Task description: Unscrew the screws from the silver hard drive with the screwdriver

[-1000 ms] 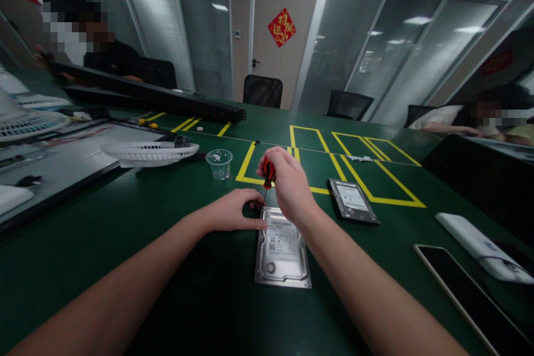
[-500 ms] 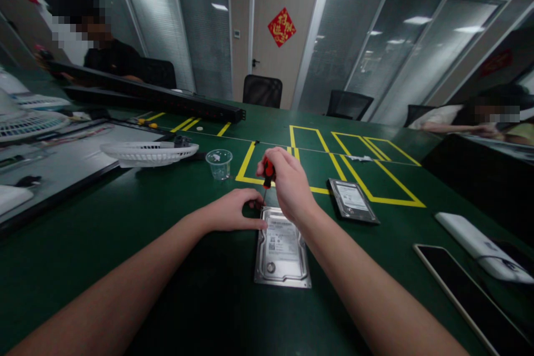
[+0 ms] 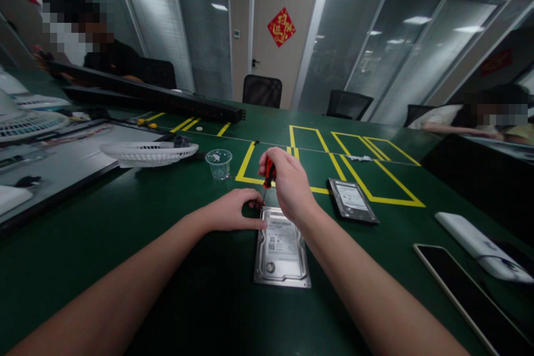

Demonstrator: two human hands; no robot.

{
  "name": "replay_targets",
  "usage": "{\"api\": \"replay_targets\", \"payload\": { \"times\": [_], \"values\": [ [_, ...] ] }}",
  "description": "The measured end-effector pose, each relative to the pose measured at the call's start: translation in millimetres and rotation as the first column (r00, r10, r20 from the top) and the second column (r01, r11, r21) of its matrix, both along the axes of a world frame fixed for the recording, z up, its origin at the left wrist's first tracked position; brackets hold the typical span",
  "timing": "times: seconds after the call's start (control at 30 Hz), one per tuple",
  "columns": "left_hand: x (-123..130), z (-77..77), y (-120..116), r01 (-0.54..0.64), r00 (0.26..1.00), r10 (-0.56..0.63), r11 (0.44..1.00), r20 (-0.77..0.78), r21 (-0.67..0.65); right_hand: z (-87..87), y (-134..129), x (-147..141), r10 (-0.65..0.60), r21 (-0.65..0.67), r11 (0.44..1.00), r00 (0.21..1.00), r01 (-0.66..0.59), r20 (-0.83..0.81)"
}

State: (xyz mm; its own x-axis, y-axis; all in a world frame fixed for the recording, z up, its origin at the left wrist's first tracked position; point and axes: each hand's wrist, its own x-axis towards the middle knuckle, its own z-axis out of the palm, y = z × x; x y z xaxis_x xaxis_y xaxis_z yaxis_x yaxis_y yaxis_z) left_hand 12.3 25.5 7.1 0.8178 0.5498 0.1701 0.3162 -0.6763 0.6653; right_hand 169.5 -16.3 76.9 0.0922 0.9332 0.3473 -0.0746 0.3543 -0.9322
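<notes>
A silver hard drive (image 3: 283, 253) with a white label lies on the green table in front of me. My right hand (image 3: 287, 181) is closed round a red and black screwdriver (image 3: 270, 173), whose thin shaft slants down to the drive's far left corner. At that same corner is my left hand (image 3: 236, 209), its thumb on the drive's top and its fingers curled at the far edge by the screwdriver tip. Whether those fingers touch the tip or a screw is too small to tell. The drive's far right part is hidden behind my right hand.
A second hard drive (image 3: 352, 200) lies to the right, near a phone (image 3: 463, 300) and a white device (image 3: 479, 245). Left of my hands are a clear plastic cup (image 3: 219, 165) and a white fan grille (image 3: 150, 154). People sit at far left and far right.
The screwdriver handle has turned and tilted slightly within my right hand, and its fingers have shifted a little. My left hand and the hard drive have stayed put.
</notes>
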Motion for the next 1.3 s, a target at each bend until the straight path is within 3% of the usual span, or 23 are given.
{"api": "replay_targets", "payload": {
  "times": [0.13, 0.5, 1.1, 1.3],
  "values": [
    [0.6, -0.2, 0.1, 0.009, 1.000, -0.009, 1.000, 0.004, -0.002, -2.6, 0.7, 0.2, -0.020, -0.027, 0.999, 0.999, 0.019, -0.036],
    [1.6, 0.9, -1.6, -0.009, 1.000, 0.009, 1.000, 0.004, 0.009, 0.8, -0.4, -0.2, -0.002, 0.016, 1.000, 0.997, 0.001, 0.080],
    [1.1, 0.9, -0.8, -0.002, 1.000, 0.002, 1.000, -0.011, 0.009, -2.7, 0.6, -6.4, 0.051, -0.003, 0.999, 0.990, -0.052, -0.130],
    [1.5, 1.5, -1.5, -0.014, 1.000, 0.014, 1.000, -0.004, 0.008, -4.2, -1.5, -4.9, 0.044, -0.009, 0.999, 0.998, -0.044, -0.034]
  ]
}}
